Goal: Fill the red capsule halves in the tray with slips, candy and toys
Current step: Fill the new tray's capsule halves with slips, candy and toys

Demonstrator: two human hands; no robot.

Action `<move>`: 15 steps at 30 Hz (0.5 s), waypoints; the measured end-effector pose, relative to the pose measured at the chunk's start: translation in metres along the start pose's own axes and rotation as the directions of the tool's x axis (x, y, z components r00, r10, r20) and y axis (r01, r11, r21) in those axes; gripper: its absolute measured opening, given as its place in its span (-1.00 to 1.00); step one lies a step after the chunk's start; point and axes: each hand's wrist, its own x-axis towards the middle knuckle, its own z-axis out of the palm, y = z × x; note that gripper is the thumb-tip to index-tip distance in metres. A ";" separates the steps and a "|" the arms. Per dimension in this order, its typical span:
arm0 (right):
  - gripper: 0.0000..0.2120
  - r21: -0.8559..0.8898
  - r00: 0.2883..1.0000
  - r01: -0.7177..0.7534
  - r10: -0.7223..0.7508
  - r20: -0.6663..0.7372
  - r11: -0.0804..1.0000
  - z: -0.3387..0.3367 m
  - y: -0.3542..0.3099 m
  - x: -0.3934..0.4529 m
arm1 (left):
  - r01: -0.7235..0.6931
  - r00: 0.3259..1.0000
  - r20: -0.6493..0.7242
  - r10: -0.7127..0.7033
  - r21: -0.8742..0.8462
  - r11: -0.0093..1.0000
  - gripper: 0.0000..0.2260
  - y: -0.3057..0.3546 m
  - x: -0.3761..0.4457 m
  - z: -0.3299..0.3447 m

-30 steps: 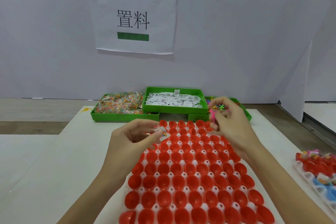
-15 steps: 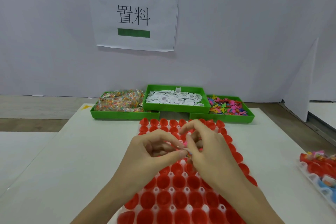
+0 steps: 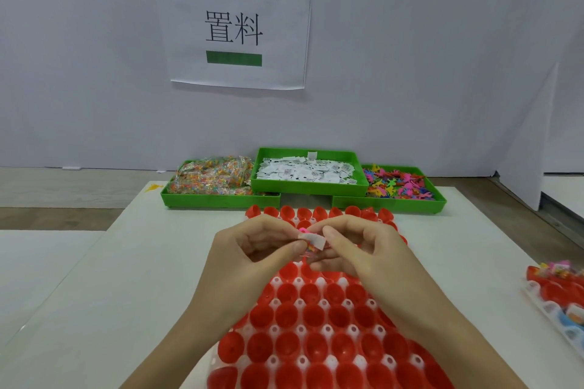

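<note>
Both hands meet above the tray (image 3: 275, 330) of empty red halves (image 3: 316, 316): left hand (image 3: 252, 251) and right hand (image 3: 357, 249) pinch a slip (image 3: 317, 241) with a pink toy (image 3: 304, 231) and candy (image 3: 310, 249) — a loose pinch could scatter the bundle across several cups or onto the surface (image 3: 110, 287)

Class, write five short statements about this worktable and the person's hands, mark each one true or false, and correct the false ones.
1. Both hands, left hand and right hand, pinch a white slip above the tray of red capsule halves. True.
2. The slips bin sits between the other two bins. True.
3. The toy bin is blue. False: it is green.
4. The candy bin is rightmost. False: it is leftmost.
5. The wall sign hangs above the bins. True.
</note>
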 end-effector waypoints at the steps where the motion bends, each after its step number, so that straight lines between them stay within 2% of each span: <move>1: -0.86 -0.020 1.000 0.022 -0.022 0.014 1.000 -0.001 0.000 0.000 | -0.005 1.000 0.001 0.005 -0.001 1.000 -0.88 0.000 0.000 -0.001; 7: -0.85 -0.158 0.983 0.147 -0.127 0.133 0.976 -0.008 -0.003 0.000 | -0.077 0.995 0.061 0.073 0.060 0.995 -0.88 0.003 0.001 -0.007; 12: -0.89 -0.205 0.987 0.149 -0.132 0.090 0.967 -0.008 0.003 0.001 | -0.066 0.996 0.073 0.057 0.125 0.990 -0.89 0.002 0.001 -0.005; 15: -0.89 -0.134 0.991 0.108 -0.096 0.092 0.985 -0.008 0.004 0.002 | -0.042 0.998 0.056 0.037 0.090 0.995 -0.88 0.003 0.001 -0.005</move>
